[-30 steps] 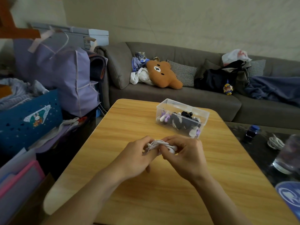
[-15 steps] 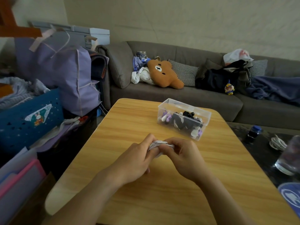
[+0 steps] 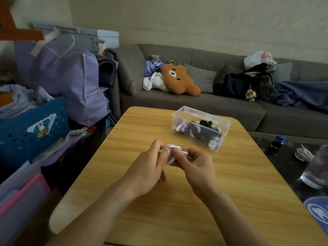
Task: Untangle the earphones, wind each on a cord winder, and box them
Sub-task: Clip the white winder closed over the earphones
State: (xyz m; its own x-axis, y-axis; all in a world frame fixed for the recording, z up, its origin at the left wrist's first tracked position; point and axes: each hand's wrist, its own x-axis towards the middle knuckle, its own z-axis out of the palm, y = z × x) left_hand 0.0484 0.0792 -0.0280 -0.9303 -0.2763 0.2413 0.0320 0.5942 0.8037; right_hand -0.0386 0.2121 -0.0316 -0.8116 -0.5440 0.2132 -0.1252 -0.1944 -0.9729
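The left hand [image 3: 150,167] pinches a small bundle of white earphones [image 3: 169,151] between thumb and fingertips, and the right hand [image 3: 193,164] meets it from the other side, its thumb and forefinger closed on the same bundle, where a white bud or plug shows just at the right fingertips. A second ago the two hands held the bundle lower and flatter, with loose loops fanned out on top between them. Now the loops sit gathered into one tighter coil at the fingertips, and the right hand has rolled so that its thumb presses in on the coil's near side. No cord trails away over the desk [image 3: 230,201]. Whether a cord winder sits inside the coil cannot be told, since the fingers cover its middle.

I judge this to mean the winding of this pair is near its end: the slack is taken up, and what remains is probably tucking the last end so the coil holds.

Beyond the right hand, a little further out, stands the clear plastic box [image 3: 224,137], open at the top, already holding several wound sets in black, white and purple. The coil is not yet in it.
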